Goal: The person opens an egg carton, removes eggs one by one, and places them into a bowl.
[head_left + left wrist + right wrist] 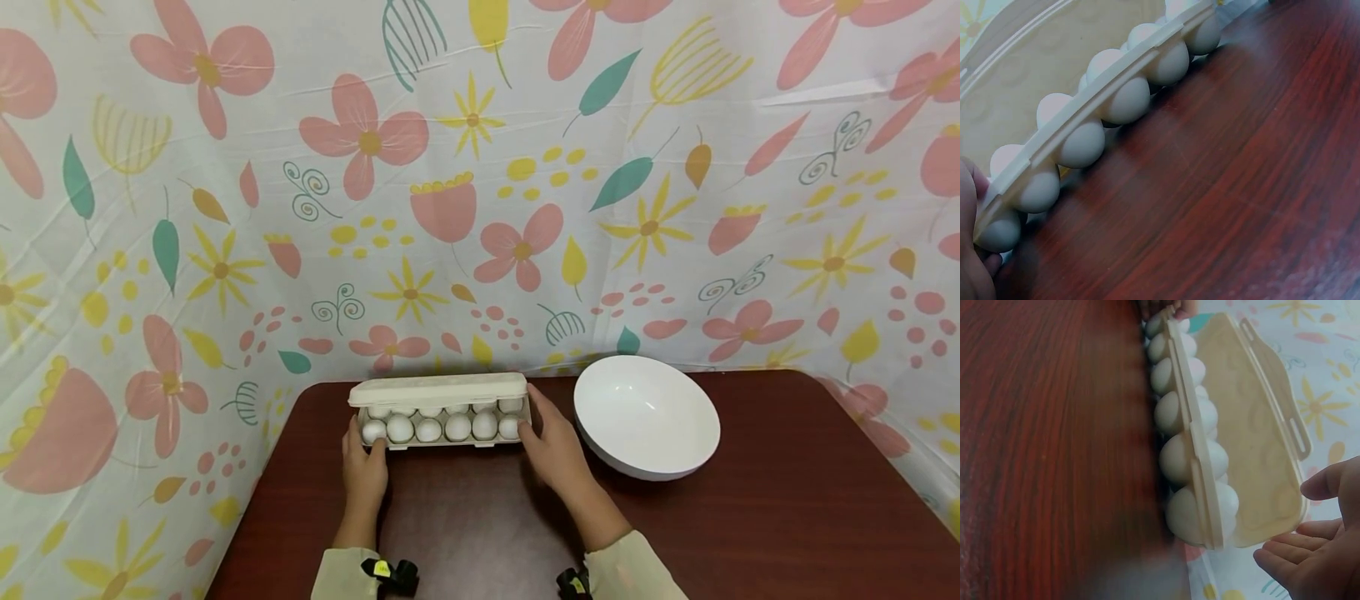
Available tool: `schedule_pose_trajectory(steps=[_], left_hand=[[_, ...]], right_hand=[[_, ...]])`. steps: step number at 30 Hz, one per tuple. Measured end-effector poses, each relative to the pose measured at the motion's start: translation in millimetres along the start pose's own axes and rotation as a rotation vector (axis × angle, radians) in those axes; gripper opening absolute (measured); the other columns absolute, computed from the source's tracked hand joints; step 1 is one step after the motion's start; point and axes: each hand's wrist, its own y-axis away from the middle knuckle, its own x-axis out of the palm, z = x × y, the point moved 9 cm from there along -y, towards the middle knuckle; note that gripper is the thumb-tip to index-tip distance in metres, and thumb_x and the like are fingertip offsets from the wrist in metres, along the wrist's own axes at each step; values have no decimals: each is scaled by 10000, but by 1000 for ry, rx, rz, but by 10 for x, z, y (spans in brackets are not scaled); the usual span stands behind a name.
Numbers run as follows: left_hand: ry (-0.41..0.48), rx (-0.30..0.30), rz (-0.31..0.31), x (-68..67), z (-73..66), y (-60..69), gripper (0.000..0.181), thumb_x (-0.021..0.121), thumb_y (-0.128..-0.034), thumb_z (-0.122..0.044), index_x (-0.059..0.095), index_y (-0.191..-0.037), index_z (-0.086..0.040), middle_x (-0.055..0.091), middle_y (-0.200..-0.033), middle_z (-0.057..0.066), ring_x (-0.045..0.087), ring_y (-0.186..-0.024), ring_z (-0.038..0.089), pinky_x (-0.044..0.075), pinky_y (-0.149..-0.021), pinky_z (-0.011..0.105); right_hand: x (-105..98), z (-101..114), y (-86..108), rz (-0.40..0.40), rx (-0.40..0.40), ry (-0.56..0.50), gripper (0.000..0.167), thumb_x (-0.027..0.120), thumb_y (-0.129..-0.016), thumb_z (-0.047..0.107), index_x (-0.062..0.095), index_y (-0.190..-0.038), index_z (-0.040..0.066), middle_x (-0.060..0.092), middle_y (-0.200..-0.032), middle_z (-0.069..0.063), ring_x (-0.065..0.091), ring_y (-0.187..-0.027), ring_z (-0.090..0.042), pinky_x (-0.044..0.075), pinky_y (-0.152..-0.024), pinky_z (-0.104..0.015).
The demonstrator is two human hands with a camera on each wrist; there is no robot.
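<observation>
I'd guess the lid point(438, 390) of the egg carton point(1198, 440) is being worked, left hand point(365, 475) gripping one end, right hand point(558, 450) with fingers apart, and needs an even swing.

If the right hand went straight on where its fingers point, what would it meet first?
Probably the right end of the long, cream, plastic-looking egg carton, most likely its raised lid. The right hand looks very close; contact is unclear.

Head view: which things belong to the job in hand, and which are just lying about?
In the job:
egg carton, lid ajar
eggs inside
left hand gripping the carton's left end
right hand at the right end

Apparently lying about:
white bowl, untouched
table
patterned cloth as backdrop
</observation>
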Motion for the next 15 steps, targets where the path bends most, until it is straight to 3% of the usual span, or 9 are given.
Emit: schedule_pose_trajectory(steps=[6,15], left_hand=[[42,-22,47,16,12,4,706,462,-980,-155,181,-1627,-129,220,-1654,183,237,-1519,398,274,-1181,600],[65,-15,45,23,8,-7,706,465,-965,-109,204,-1620,-102,233,-1649,197,224,-1527,382,247,-1209,568]], right_hand=[[6,49,-30,-9,-41,-31,670,564,-996,118,273,-1598,85,374,-1615,-151,344,-1506,-314,304,-1215,-535],[35,79,-99,-5,-77,-15,727,536,-993,85,172,-1623,89,284,-1656,-158,269,-1536,-328,258,-1235,-542]])
